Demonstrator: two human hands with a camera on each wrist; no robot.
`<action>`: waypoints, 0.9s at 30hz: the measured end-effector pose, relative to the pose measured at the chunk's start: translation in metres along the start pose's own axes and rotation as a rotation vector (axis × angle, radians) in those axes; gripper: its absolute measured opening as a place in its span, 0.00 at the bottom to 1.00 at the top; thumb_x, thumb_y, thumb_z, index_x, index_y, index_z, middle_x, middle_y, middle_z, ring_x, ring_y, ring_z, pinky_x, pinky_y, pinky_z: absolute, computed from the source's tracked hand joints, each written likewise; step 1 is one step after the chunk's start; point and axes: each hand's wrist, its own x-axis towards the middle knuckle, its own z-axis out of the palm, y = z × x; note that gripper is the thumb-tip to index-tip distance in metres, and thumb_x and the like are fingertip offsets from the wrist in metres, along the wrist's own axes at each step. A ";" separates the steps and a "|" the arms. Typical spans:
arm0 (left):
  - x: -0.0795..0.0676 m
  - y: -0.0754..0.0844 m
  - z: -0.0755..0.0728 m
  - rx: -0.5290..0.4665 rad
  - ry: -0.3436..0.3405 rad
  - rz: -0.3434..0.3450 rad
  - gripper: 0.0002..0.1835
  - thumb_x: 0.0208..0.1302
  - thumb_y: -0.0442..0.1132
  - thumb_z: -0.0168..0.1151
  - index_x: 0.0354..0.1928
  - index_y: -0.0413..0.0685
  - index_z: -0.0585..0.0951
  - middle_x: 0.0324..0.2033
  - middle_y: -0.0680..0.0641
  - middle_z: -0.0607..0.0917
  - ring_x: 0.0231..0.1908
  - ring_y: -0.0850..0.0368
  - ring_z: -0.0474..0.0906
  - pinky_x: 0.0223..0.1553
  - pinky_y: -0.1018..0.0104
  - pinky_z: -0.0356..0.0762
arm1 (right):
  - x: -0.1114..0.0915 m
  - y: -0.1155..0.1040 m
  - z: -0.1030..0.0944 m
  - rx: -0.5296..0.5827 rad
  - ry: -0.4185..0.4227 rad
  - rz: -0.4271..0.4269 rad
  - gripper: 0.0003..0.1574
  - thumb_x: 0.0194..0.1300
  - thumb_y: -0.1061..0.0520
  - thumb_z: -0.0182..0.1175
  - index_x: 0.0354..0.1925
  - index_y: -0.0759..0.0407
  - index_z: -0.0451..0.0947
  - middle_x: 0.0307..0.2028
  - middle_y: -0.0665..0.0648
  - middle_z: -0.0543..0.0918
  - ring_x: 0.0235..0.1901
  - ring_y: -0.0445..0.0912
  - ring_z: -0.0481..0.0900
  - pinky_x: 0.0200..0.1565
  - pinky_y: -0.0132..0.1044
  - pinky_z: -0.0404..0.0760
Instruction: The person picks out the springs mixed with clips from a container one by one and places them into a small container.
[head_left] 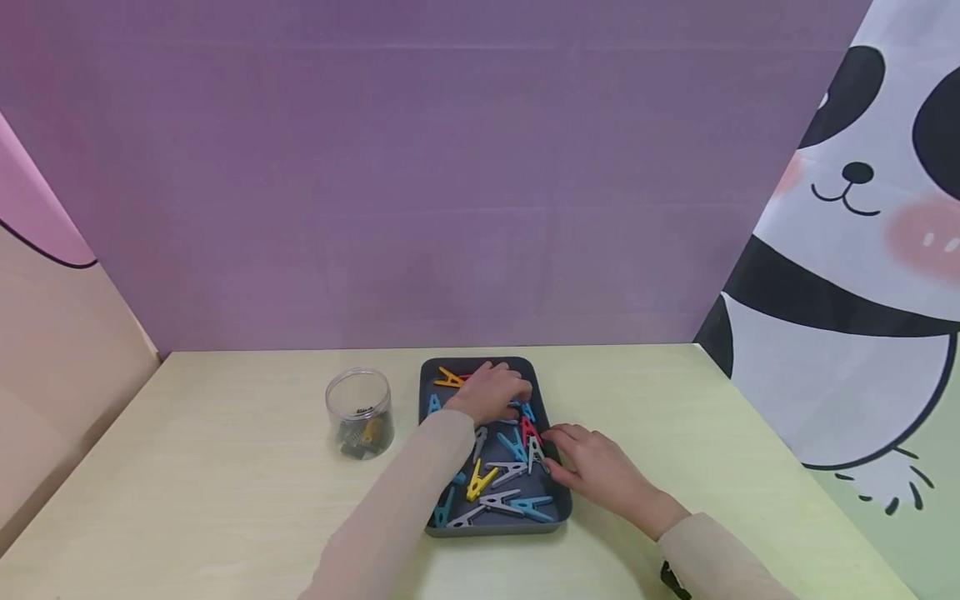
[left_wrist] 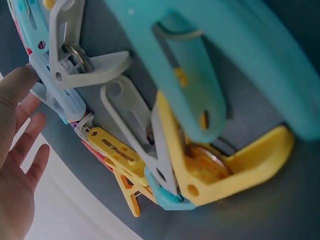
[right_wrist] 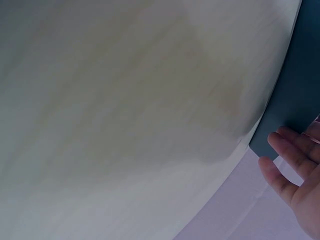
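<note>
My left hand (head_left: 492, 393) reaches over the far part of a dark grey tray (head_left: 491, 531) of plastic clothespins. In the left wrist view its fingertips touch the end of a light blue clothespin (left_wrist: 65, 100); whether they pinch it is unclear. Around it lie grey (left_wrist: 90, 70), yellow (left_wrist: 225, 175) and teal (left_wrist: 195, 85) clothespins. At the tray's right side is my right hand (head_left: 600, 468), its fingers extended and loosely spread against the rim. The right wrist view shows these fingers (right_wrist: 295, 150) along the tray's outer wall (right_wrist: 295, 85), holding no clothespin.
A clear round jar (head_left: 360, 417) stands left of the tray, with a few clothespins at its bottom. The pale wooden table (head_left: 225, 467) meets a purple backdrop (head_left: 420, 183) behind. A panda-printed panel (head_left: 847, 275) borders the right side.
</note>
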 end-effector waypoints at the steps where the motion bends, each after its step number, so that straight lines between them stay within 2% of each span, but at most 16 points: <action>1: 0.000 0.000 0.000 -0.006 -0.006 0.003 0.14 0.52 0.49 0.65 0.43 0.63 0.80 0.43 0.60 0.82 0.48 0.60 0.72 0.63 0.52 0.60 | 0.000 0.000 0.000 -0.001 0.001 0.000 0.23 0.57 0.47 0.60 0.47 0.59 0.76 0.44 0.56 0.80 0.43 0.47 0.79 0.43 0.42 0.79; 11: -0.001 0.001 0.001 -0.035 -0.042 0.032 0.13 0.53 0.46 0.65 0.43 0.63 0.80 0.43 0.61 0.82 0.48 0.60 0.72 0.62 0.52 0.61 | -0.001 0.001 0.001 -0.004 0.021 -0.019 0.22 0.57 0.48 0.60 0.46 0.59 0.76 0.44 0.56 0.80 0.42 0.47 0.79 0.42 0.42 0.79; 18: 0.000 0.000 0.003 -0.027 -0.036 0.031 0.12 0.53 0.46 0.65 0.42 0.64 0.80 0.43 0.61 0.82 0.48 0.60 0.73 0.59 0.56 0.64 | -0.001 0.001 0.001 -0.008 0.036 -0.034 0.22 0.57 0.48 0.60 0.46 0.59 0.76 0.43 0.56 0.81 0.40 0.46 0.80 0.41 0.41 0.79; 27: -0.001 0.000 0.005 -0.043 -0.029 0.023 0.13 0.52 0.47 0.66 0.42 0.63 0.81 0.42 0.61 0.82 0.47 0.61 0.73 0.59 0.56 0.65 | -0.001 0.002 0.001 -0.009 0.031 -0.032 0.22 0.57 0.48 0.60 0.46 0.59 0.76 0.44 0.56 0.80 0.42 0.47 0.79 0.42 0.42 0.79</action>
